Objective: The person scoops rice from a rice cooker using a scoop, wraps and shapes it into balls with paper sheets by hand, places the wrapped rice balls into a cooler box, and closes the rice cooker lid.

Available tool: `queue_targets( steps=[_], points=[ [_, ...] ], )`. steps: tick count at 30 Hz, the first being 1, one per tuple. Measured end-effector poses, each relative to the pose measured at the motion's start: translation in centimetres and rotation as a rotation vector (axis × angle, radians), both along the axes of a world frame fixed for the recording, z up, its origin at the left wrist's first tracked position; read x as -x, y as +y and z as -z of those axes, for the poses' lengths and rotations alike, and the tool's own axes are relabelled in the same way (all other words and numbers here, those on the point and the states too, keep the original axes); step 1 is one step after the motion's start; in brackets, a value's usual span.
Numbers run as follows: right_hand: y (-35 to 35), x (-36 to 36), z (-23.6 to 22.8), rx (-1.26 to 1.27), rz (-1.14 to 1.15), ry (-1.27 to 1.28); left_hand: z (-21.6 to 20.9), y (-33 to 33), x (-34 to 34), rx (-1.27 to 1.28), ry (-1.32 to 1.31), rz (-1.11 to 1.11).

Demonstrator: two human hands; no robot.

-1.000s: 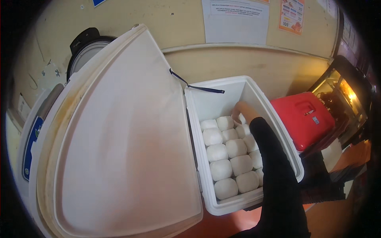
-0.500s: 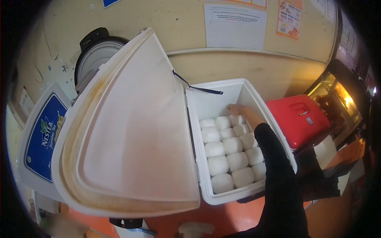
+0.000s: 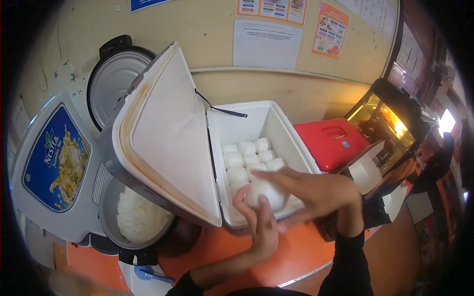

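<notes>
A white, rounded wrapped bundle [image 3: 269,196] is between my two hands, above the near end of an open white cooler box [image 3: 247,118]. My left hand [image 3: 261,229] supports it from below and the left, fingers curled up around its side. Across its top and right side lies my right hand [image 3: 318,195], slightly blurred. Rows of similar white bundles [image 3: 237,175] sit inside the cooler; my hands hide the nearer ones. The cooler's lid [image 3: 170,128] stands open to the left, with a dark strap running from it to the box.
Left of the lid, a rice cooker [image 3: 109,209] holds white rice [image 3: 140,217], with its round lid [image 3: 118,81] raised behind. A drink dispenser [image 3: 57,163] stands farther left. A red cooler [image 3: 331,143] and a lit glass display case [image 3: 385,121] are to the right. The tabletop [image 3: 306,251] is orange.
My right hand has come up out of the cooler's far right corner toward me, and a bundle is now in my hands. My left hand has entered view. The view has shifted, showing the cooker's rice.
</notes>
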State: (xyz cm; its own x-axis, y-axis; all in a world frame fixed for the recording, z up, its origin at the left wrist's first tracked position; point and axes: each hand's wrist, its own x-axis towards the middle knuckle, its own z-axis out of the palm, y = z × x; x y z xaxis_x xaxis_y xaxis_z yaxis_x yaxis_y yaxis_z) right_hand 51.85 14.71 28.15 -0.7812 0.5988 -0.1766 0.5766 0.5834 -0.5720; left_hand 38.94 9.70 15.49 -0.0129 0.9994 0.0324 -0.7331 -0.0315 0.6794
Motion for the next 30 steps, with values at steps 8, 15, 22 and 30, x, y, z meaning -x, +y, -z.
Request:
queue_targets(
  steps=[8,15,22,30],
  points=[
    [13.4,-1.7,7.6,0.051,0.055,0.173,2.0,9.6,-3.0,0.088,-0.304,0.012],
    [25.9,-1.3,13.1,0.161,0.310,-0.086,4.7,9.5,-4.3,0.185,0.224,-0.105],
    [32.6,0.3,24.3,0.256,0.193,-0.387,3.3,5.7,-1.4,-0.688,0.736,0.216],
    [33.6,-1.9,24.3,0.261,0.281,-0.341,4.8,0.1,0.8,-0.681,0.550,0.398]
  ],
)
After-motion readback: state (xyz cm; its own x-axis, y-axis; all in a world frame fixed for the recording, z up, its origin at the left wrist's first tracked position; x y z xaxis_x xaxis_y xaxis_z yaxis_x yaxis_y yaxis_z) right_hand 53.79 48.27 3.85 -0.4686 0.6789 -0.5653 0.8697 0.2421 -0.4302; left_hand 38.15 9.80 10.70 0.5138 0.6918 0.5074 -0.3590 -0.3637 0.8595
